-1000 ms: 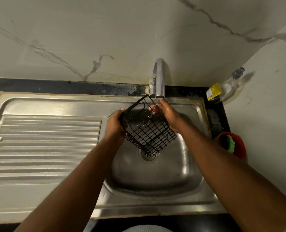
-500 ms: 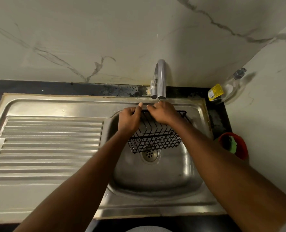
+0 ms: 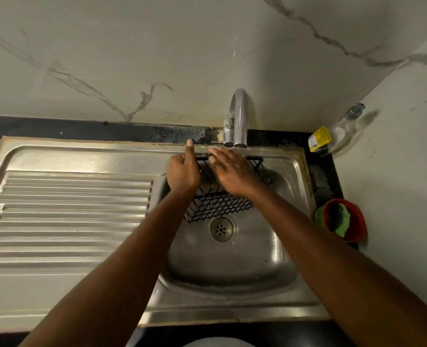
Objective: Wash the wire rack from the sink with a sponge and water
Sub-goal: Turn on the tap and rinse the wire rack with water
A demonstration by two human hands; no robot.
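Below both hands, over the sink (image 3: 232, 261) basin, hangs the wire rack (image 3: 217, 207): the left hand (image 3: 182, 174) grips its left end, thumb raised; the right hand (image 3: 233, 175) lies flat across its top, fingers straight, just under the faucet (image 3: 238, 118).

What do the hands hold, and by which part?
The left hand grips the rack by its left end; the right hand rests flat on its top.

The black wire mesh rack (image 3: 220, 206) no longer hangs tilted on one corner between the hands; it now lies level beneath them. The right hand (image 3: 232, 171) has uncurled, its fingers flat across the rack's top. The left hand (image 3: 182, 174), gripping the left end, now points its thumb up.
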